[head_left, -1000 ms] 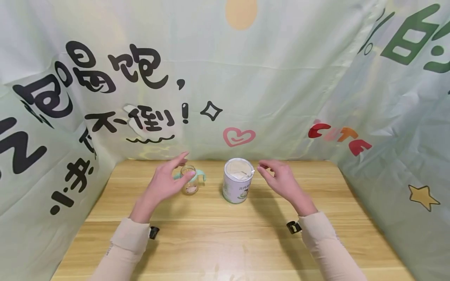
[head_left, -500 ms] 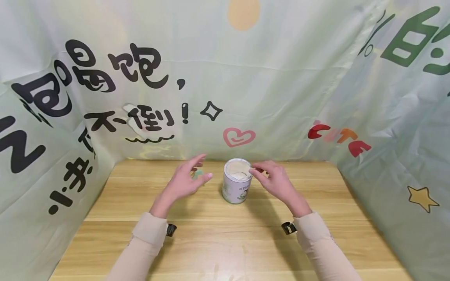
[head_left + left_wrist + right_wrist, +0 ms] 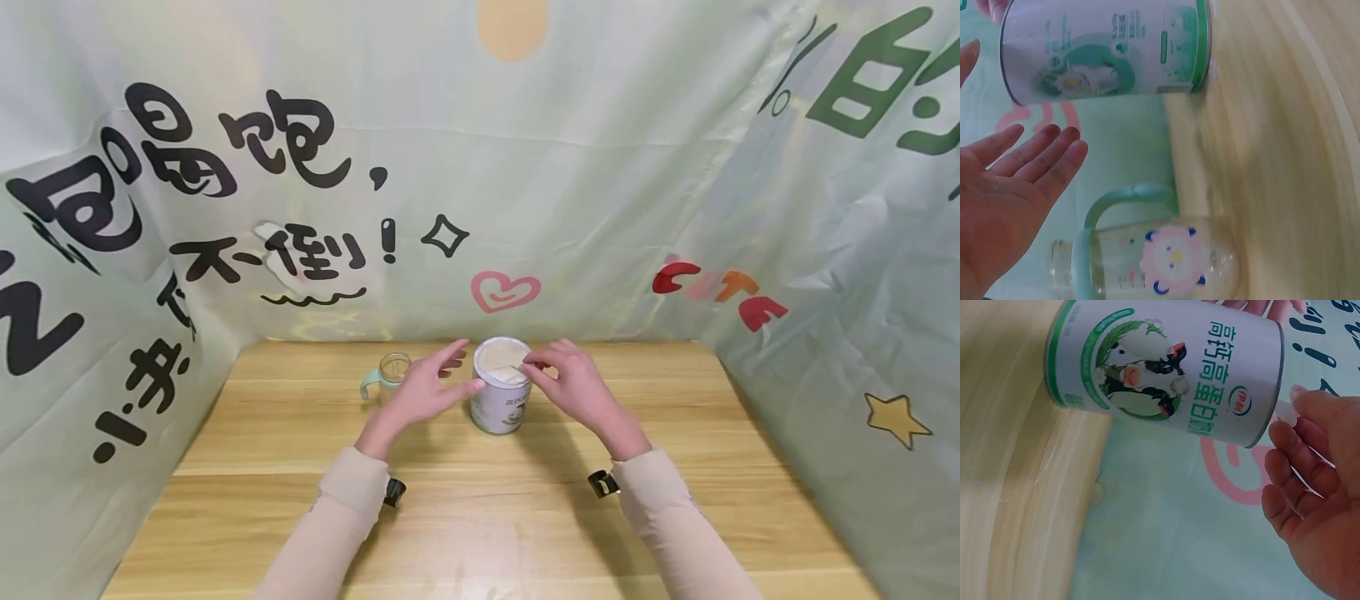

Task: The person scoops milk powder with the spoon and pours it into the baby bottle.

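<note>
A milk powder can [image 3: 498, 410] with a cow print stands upright on the table, its pale top facing up. Thumb and index finger of my right hand [image 3: 573, 385] pinch a small white tab [image 3: 1286, 412] at the can's right rim. On the other side my left hand [image 3: 426, 392] is spread, its thumb near the front rim and its fingers close to the can's left side. A clear baby bottle [image 3: 394, 368] with mint handles and no cap stands left of the can, partly hidden by the left hand. In the left wrist view the bottle [image 3: 1175, 259] carries a pink animal face.
The wooden table [image 3: 480, 517] ends at a printed cloth backdrop [image 3: 600, 208], which rises behind it and along both sides. Dark camera mounts [image 3: 602, 483] sit at both wrists.
My left hand has moved right, from in front of the bottle to the can's left side. My right hand has moved slightly left onto the tab at the rim.
</note>
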A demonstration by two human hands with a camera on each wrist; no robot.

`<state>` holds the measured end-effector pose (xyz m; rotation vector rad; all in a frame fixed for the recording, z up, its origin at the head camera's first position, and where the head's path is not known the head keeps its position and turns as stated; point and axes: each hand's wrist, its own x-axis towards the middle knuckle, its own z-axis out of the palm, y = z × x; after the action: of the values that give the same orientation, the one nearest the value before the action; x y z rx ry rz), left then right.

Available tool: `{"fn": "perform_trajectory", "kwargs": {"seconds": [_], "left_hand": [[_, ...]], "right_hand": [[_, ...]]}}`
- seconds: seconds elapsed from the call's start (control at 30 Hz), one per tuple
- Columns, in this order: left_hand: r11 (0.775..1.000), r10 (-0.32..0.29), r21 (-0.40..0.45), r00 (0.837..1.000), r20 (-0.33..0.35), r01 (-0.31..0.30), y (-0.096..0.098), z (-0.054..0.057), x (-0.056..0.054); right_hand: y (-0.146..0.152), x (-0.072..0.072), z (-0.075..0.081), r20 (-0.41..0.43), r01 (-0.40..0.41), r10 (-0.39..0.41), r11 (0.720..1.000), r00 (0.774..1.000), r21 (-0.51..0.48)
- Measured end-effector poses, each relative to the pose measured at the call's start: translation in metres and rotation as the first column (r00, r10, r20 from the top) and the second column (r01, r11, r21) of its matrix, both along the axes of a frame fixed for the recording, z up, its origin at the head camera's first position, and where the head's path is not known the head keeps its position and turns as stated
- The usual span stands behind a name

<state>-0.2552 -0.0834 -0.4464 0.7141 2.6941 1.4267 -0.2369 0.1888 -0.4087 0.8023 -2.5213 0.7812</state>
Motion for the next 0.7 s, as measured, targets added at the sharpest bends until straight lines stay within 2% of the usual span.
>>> {"fn": "perform_trajectory", "kwargs": {"seconds": [0.33, 0.7], "left_hand": [[0.999, -0.008, 0.036, 1.0, -0.005, 0.009, 0.012, -0.003, 0.0], [0.998, -0.015, 0.06, 1.0, -0.004, 0.016, 0.023, -0.002, 0.001]], "right_hand": [[-0.012, -0.003, 0.006, -0.02, -0.009, 0.01, 1.0, 1.0, 0.003], [-0.02, -0.006, 0.006, -0.009, -0.014, 0.015, 1.0, 1.0, 0.027]]}}
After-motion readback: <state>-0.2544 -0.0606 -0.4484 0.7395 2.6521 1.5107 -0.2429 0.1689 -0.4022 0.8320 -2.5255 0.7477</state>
